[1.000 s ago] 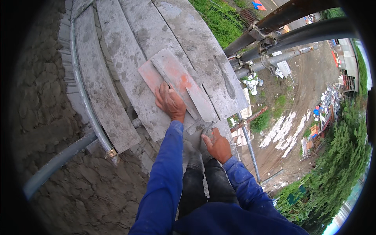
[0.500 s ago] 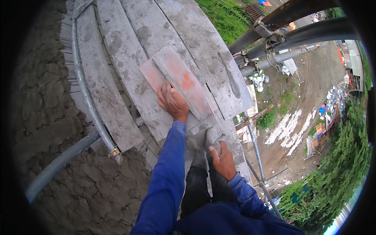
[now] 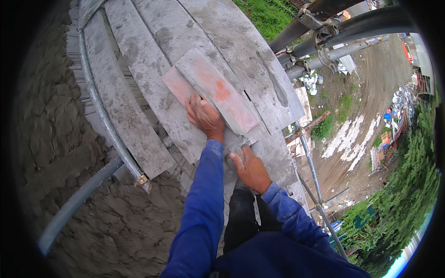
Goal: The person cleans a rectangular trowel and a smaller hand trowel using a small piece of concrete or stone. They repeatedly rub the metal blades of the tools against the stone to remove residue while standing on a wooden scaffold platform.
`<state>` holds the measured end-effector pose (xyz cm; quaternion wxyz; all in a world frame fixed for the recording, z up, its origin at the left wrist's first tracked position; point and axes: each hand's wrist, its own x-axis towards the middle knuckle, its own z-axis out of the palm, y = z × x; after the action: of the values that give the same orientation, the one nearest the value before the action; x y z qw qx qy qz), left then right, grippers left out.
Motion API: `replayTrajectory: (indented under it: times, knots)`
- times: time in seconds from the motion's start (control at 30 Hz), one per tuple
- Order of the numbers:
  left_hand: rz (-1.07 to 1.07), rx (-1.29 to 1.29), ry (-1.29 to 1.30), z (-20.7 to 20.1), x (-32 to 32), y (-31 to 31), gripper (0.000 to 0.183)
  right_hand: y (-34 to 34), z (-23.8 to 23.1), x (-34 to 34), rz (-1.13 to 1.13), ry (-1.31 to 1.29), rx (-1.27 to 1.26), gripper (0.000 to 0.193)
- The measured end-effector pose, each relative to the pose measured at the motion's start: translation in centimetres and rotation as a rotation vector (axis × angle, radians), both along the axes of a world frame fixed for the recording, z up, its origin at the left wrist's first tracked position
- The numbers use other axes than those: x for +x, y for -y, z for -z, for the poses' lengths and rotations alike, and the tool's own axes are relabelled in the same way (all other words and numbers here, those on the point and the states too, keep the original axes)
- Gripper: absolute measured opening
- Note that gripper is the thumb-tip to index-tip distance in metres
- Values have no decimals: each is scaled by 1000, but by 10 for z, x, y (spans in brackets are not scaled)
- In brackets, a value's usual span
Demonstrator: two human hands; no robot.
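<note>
My left hand point(image 3: 206, 118) is closed on the left edge of a long flat board point(image 3: 220, 90), grey with cement and patched red. A second reddish flat piece point(image 3: 178, 85) lies beside and partly under it, at my fingertips; whether the two are joined, I cannot tell. My right hand point(image 3: 252, 170) is curled just below the board's near end, its thumb toward the left. Something grey and thin shows by its fingertips, too small and cement-coloured to name. My shoes beneath that hand are mostly hidden.
Cement-stained scaffold planks point(image 3: 143, 60) run under the boards, with gaps between them. A metal pipe point(image 3: 99, 102) edges them beside a rough mortar wall point(image 3: 51, 120). Clamped scaffold poles point(image 3: 320, 39) stand at the upper right; the ground point(image 3: 371, 92) lies far below.
My right hand has moved left and up, closer to the board's near end. The long board's near end has shifted slightly up and right; my left hand stays on its edge.
</note>
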<state>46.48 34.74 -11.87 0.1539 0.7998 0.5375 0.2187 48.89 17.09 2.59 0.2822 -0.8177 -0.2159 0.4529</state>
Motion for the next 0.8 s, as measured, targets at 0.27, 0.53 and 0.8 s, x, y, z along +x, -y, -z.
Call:
replayTrajectory:
  times: [0.27,0.53,0.8]
  knots:
    - [-8,14,-72,-12,5,-6,59,-6,-1,15,-66,77,-59,55]
    - [-60,-129,96,-21,8,-3,57,37,-3,-4,-5,78,-15,54]
    - [-73,-168,132,-20,10,-2,59,70,-9,-29,182,42,206,55]
